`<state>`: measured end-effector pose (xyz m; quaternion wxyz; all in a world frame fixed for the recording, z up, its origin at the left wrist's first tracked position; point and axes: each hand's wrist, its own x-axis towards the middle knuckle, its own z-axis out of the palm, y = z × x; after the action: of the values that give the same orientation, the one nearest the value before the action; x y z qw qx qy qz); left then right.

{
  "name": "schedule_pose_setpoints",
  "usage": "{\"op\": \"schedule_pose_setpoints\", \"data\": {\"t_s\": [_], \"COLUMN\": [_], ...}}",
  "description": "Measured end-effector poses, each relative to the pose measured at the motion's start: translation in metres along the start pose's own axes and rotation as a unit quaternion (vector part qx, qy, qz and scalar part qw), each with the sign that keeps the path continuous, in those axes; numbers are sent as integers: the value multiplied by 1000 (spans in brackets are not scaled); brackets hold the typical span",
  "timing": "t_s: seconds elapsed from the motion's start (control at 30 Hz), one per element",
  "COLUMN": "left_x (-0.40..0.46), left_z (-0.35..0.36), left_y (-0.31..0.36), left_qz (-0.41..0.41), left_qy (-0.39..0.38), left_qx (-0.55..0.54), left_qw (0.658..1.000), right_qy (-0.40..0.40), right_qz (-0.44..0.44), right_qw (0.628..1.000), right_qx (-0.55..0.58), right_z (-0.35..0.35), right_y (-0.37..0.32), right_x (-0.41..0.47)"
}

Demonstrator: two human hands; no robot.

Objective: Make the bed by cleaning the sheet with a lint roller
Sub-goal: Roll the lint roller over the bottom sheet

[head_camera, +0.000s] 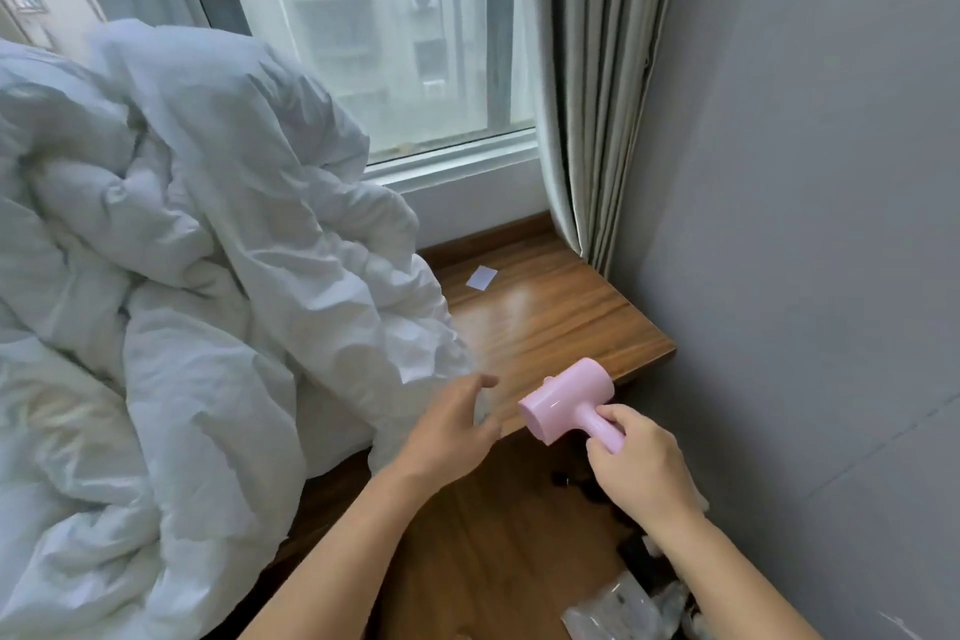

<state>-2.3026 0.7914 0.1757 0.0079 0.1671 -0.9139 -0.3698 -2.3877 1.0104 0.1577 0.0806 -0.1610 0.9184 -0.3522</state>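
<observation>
Nearest me, my right hand [636, 463] curls its fingers round the handle of the pink lint roller [571, 403], holding it over the near edge of the wooden ledge [550, 312]. My left hand [449, 426] hovers just left of the roller, fingers spread and loose, holding nothing. A rumpled white duvet [182, 250] fills the left. A small white slip [481, 277] lies farther back on the ledge, below the window [363, 26].

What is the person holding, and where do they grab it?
The right hand holds the pink lint roller by its handle. The left hand is open and holds nothing.
</observation>
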Motion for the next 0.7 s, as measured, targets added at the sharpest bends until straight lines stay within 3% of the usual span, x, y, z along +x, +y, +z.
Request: {"op": "schedule_pose_setpoints", "data": {"t_s": [0.43, 0.7], "left_x": [193, 259], "left_z": [-44, -33], "left_y": [-45, -77], "left_qz": [-7, -118], "left_qy": [-47, -2], "left_qx": [122, 7], "left_qw": [991, 993], "right_qy": [-1, -43], "right_qz": [68, 86], "right_qw": [998, 995], "right_qx": [2, 14], "right_z": [51, 112], "right_y": [5, 20], "right_x": [189, 323]}}
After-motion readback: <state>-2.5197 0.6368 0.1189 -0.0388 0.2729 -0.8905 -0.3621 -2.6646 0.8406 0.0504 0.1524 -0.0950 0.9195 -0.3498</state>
